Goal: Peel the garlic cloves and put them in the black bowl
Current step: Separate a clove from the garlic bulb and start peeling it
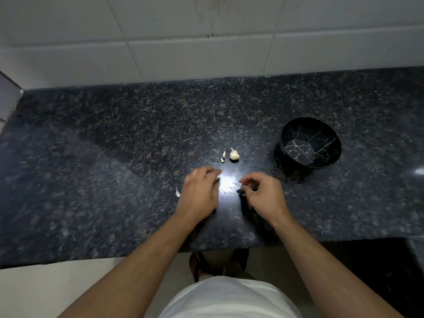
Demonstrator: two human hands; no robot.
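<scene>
A: We see the small white garlic bulb (234,154) on the dark speckled granite bench (114,157), just beyond both hands.

B: Left hand (200,191) fingers curled, contents hidden; right hand (261,191) fingers pinched, unclear on what. Black marbled bowl (310,143) sits right.

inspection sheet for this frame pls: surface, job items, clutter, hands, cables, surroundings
Surface: dark speckled stone counter, with a bright glare patch between the hands.
Job's things: garlic bulb with two small cloves beside it on its left; black bowl to the right, upright, nothing seen inside.
Clutter: one white garlic scrap left of the left hand.
Hands: left hand palm down, fingers curled, contents hidden; right hand with fingers curled in a pinch, whether it holds anything cannot be told.
Cables: nothing seen.
Surroundings: white tiled wall behind the counter; pale floor and sandalled feet below its edge.
</scene>
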